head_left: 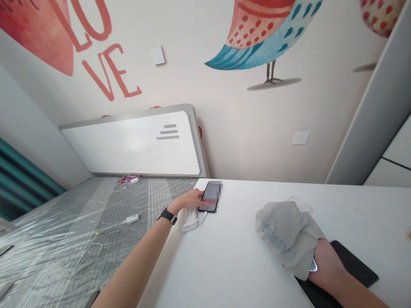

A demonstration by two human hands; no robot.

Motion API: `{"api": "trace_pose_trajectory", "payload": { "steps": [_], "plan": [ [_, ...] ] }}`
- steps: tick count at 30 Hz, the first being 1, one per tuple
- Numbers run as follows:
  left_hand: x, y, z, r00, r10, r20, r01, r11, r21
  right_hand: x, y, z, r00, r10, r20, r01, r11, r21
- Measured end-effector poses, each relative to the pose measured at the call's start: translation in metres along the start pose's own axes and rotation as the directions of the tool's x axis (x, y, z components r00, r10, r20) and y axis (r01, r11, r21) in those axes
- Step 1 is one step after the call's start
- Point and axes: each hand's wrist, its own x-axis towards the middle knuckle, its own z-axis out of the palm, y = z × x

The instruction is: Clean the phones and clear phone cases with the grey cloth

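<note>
At the far left corner of the white table [237, 244], my left hand [190, 199] grips the left edge of a smartphone [210, 197] lying screen up. Its thumb rests over the lower part of the screen. A white cable [203, 219] runs from the phone's lower end to a white block [189, 225] on the table edge. On the right, a grey cloth [285, 233] with blue print covers the fingers of my right hand [327, 263]. Beside that wrist shows a small shiny silver piece [314, 266]. Black flat objects [358, 263] lie under the right forearm.
To the left is a bed [128, 239] with a grey plaid cover under clear plastic. White chargers [132, 219] with cables lie on it. A white headboard [138, 143] stands against the wall, and a socket [301, 137] is set above the table.
</note>
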Motion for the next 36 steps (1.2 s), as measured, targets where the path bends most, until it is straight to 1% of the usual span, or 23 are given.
{"api": "trace_pose_trajectory", "payload": {
  "steps": [4, 6, 12, 16, 21, 26, 30, 34, 36],
  "plan": [
    [0.003, -0.004, 0.003, 1.0, 0.002, -0.002, -0.002, 1.0, 0.016, -0.005, -0.006, 0.008, 1.0, -0.014, 0.014, 0.016, 0.99, -0.139],
    [0.004, -0.005, 0.004, 1.0, 0.007, -0.005, -0.006, 1.0, 0.024, -0.005, -0.01, 0.01, 0.999, -0.03, 0.013, 0.031, 0.985, -0.171],
    [0.004, -0.004, 0.003, 1.0, 0.018, -0.001, -0.018, 0.999, 0.042, -0.003, -0.008, 0.007, 0.999, -0.032, 0.011, 0.034, 0.985, -0.169],
    [0.003, -0.003, 0.003, 1.0, 0.016, 0.0, -0.016, 0.999, 0.047, -0.004, -0.005, 0.008, 0.998, -0.059, 0.021, 0.062, 0.983, -0.172],
    [0.001, -0.002, 0.002, 1.0, 0.016, -0.001, -0.016, 0.999, 0.039, -0.001, -0.015, 0.009, 1.0, -0.019, -0.015, 0.017, 0.988, -0.151],
    [0.001, -0.001, 0.002, 1.0, 0.014, 0.003, -0.014, 0.999, 0.036, 0.0, -0.022, 0.006, 0.999, -0.034, 0.009, 0.035, 0.982, -0.185],
    [0.001, 0.0, 0.002, 1.0, 0.011, -0.012, -0.011, 1.0, 0.027, -0.003, -0.019, 0.008, 0.999, -0.048, -0.008, 0.046, 0.981, -0.188],
    [0.0, 0.001, 0.002, 1.0, 0.008, -0.017, -0.008, 1.0, 0.014, -0.005, -0.012, 0.01, 1.0, -0.019, 0.016, 0.021, 0.99, -0.138],
    [-0.001, 0.001, 0.002, 1.0, 0.007, -0.017, -0.007, 1.0, 0.009, -0.005, -0.008, 0.01, 1.0, -0.01, 0.006, 0.011, 0.991, -0.136]
  ]
}}
